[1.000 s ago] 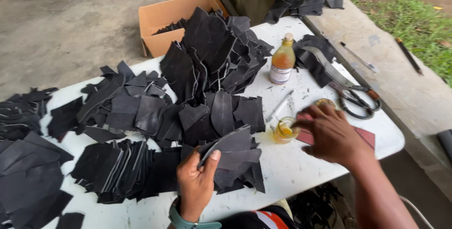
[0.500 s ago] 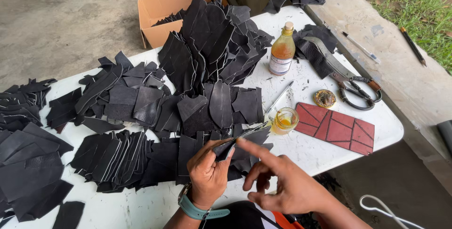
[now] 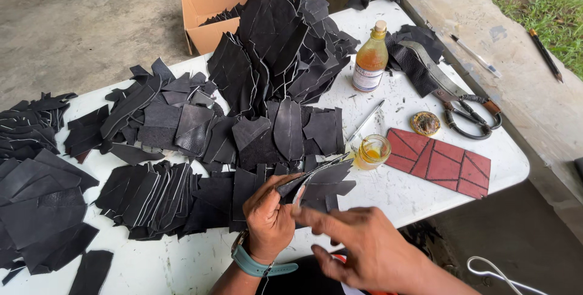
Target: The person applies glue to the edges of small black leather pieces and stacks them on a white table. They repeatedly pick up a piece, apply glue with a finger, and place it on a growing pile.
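My left hand (image 3: pixel 267 216), with a teal watch band on the wrist, grips a stack of black leather pieces (image 3: pixel 322 179) at the table's near edge. My right hand (image 3: pixel 364 243) is just right of it, its forefinger stretched toward the edges of that stack, touching them with the fingertip. A small glass jar of amber glue (image 3: pixel 371 152) stands just beyond the stack.
Heaps of black leather cut-outs (image 3: pixel 267 76) cover the white table (image 3: pixel 182 261). A glue bottle (image 3: pixel 370 58), a pen (image 3: pixel 364 121), a round lid (image 3: pixel 426 123), scissors (image 3: pixel 464 113) and a red scored board (image 3: pixel 443 161) lie at right. A cardboard box (image 3: pixel 209 10) stands behind.
My right hand left the glue jar at right and came back to the leather stack in my left hand. The left hand lifted the stack slightly.
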